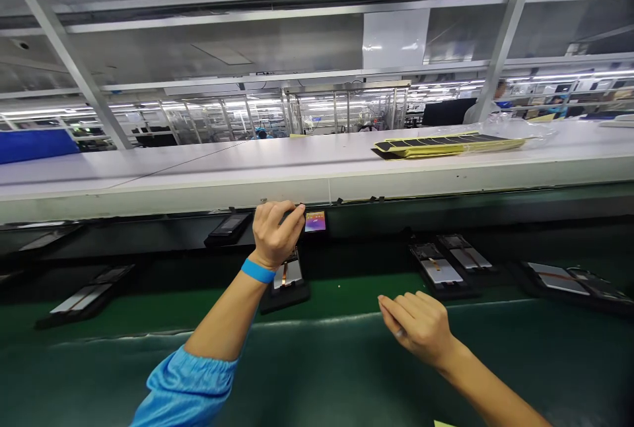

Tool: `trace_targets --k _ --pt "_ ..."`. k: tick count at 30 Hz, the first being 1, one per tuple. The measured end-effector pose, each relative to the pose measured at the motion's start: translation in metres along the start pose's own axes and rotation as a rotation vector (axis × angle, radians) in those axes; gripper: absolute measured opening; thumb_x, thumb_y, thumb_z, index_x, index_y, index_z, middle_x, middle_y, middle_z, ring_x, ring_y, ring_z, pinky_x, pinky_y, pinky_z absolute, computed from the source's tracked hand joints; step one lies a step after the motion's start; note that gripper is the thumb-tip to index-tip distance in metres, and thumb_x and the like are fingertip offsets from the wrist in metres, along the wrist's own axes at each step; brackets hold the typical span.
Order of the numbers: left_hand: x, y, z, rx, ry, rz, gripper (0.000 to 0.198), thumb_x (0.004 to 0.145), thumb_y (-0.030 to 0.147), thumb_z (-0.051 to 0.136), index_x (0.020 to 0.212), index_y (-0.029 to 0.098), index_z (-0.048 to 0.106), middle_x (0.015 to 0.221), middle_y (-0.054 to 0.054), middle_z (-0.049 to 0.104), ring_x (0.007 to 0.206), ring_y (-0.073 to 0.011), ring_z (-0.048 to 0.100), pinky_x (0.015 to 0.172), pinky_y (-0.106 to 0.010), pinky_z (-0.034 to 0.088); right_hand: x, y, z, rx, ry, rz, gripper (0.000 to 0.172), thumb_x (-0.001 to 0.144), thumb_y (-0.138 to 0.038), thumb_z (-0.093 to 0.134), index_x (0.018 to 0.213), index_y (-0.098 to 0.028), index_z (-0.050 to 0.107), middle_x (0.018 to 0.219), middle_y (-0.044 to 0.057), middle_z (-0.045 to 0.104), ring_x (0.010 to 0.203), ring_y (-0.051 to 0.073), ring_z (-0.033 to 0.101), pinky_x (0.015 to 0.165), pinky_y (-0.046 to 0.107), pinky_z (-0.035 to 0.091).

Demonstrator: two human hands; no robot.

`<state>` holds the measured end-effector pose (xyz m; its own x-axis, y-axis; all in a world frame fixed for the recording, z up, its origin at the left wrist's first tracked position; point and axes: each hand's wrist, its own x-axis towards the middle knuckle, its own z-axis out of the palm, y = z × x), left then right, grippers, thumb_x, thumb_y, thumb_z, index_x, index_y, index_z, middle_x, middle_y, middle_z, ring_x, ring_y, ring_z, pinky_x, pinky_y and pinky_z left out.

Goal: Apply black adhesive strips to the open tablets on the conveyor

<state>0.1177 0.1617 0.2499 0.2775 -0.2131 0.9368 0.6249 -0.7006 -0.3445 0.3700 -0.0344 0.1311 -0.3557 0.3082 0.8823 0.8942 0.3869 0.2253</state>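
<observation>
My left hand (277, 232), with a blue wristband (258, 271), reaches to the ledge above the green work surface. Its fingers are curled closed, and what they hold, if anything, is hidden. Beside its fingertips is a small device with a lit purple and orange screen (316, 221); I cannot tell whether they touch. Below the hand lies an opened device (288, 275) with a silver battery, partly covered by my wrist. My right hand (421, 325) hovers over the green mat (327, 361) with fingers folded in. A tiny pale spot shows near its thumb, too small to name.
More opened devices lie right (438, 268), far right (559, 278) and left (89, 295). A dark device (228, 226) rests on the ledge. Above runs a white shelf (238, 166) bearing yellow-edged black sheets (446, 144). Slanted metal posts (510, 24) rise behind; a person (488, 107) is in the background.
</observation>
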Motion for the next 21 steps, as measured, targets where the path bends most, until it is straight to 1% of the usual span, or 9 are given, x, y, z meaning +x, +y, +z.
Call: trace_targets --k 6,12,16,19,20,21 --pt "-0.002 0.000 0.001 -0.007 0.009 -0.008 0.023 0.083 0.008 0.069 0.096 0.026 0.073 0.084 -0.006 0.068 0.076 -0.0186 0.060 0.073 -0.034 0.039 -0.005 0.001 0.001 0.013 0.000 0.007 0.012 0.094 -0.009 0.061 0.089 -0.013 0.071 0.055 -0.004 0.054 0.050 0.011 0.044 0.056 0.033 0.024" --pt "-0.001 -0.001 -0.001 0.042 -0.002 -0.006 0.021 0.083 0.011 0.069 0.097 0.026 0.074 0.083 -0.005 0.069 0.075 -0.0183 0.063 0.073 -0.034 0.043 -0.005 0.003 0.000 0.004 -0.016 0.003 0.016 0.094 -0.010 0.060 0.084 -0.015 0.071 0.055 -0.004 0.054 0.049 0.010 0.045 0.055 0.033 0.025" --pt "-0.001 -0.003 -0.005 0.004 -0.009 -0.005 0.018 0.082 0.015 0.071 0.095 0.027 0.076 0.082 -0.005 0.070 0.076 -0.0192 0.063 0.073 -0.035 0.044 -0.008 0.001 -0.001 -0.011 -0.067 0.016 0.014 0.093 -0.012 0.059 0.088 -0.016 0.071 0.057 -0.003 0.057 0.051 0.010 0.048 0.056 0.033 0.024" --pt "-0.004 -0.010 -0.003 -0.026 -0.016 -0.051 0.016 0.080 0.017 0.075 0.091 0.029 0.078 0.082 -0.003 0.070 0.077 -0.0191 0.062 0.076 -0.035 0.044 -0.019 0.001 0.002 -0.027 -0.115 0.040 0.016 0.092 -0.013 0.058 0.086 -0.019 0.071 0.057 -0.004 0.057 0.052 0.010 0.048 0.057 0.033 0.023" --pt "-0.006 -0.014 -0.001 -0.040 -0.054 -0.069 0.016 0.080 0.019 0.076 0.092 0.029 0.078 0.083 -0.001 0.070 0.077 -0.0186 0.061 0.077 -0.035 0.044 -0.026 0.002 0.005 -0.021 -0.141 0.058 0.016 0.092 -0.014 0.057 0.085 -0.019 0.072 0.058 -0.004 0.058 0.052 0.010 0.049 0.057 0.032 0.023" --pt "-0.007 -0.017 0.001 -0.041 -0.011 -0.063 0.014 0.077 0.021 0.078 0.088 0.029 0.078 0.078 0.000 0.069 0.073 -0.0173 0.059 0.074 -0.034 0.043 -0.033 0.003 0.007 -0.002 -0.181 0.098 0.017 0.092 -0.016 0.057 0.085 -0.020 0.072 0.058 -0.004 0.059 0.053 0.010 0.050 0.057 0.032 0.024"
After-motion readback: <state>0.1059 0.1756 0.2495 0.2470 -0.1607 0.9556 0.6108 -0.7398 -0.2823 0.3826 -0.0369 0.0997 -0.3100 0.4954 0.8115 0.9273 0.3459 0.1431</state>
